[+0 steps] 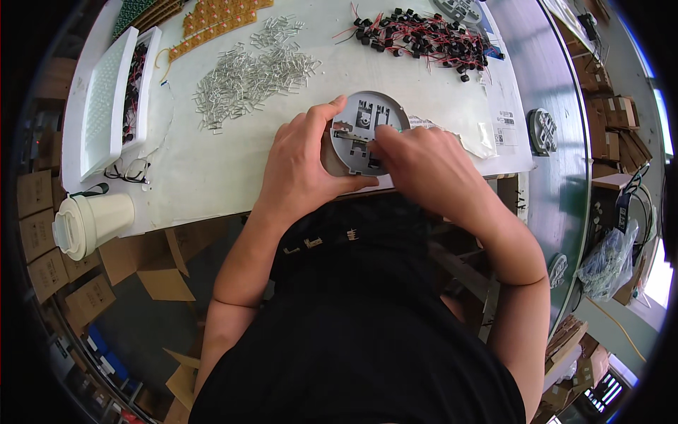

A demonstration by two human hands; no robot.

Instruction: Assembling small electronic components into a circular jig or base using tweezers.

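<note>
My left hand [304,159] grips a round grey plastic housing [364,161] by its left side, thumb along the lower rim and fingers up the far side. The housing is tilted at the table's near edge with its inside toward me; moulded slots and dark recesses show in it. Across its middle lies a narrow strip-like part [351,136]. My right hand [427,159] is closed, its fingertips pressed together inside the housing's right half. Whatever those fingers pinch, if anything, is hidden behind them.
Small clear U-shaped pieces [247,74] lie heaped at the far left. Black round components with red wires [424,39] are piled far right. White foam trays [106,106], glasses [131,171] and a lidded cream cup [92,222] stand left. Another grey housing [543,132] sits on the conveyor [547,78].
</note>
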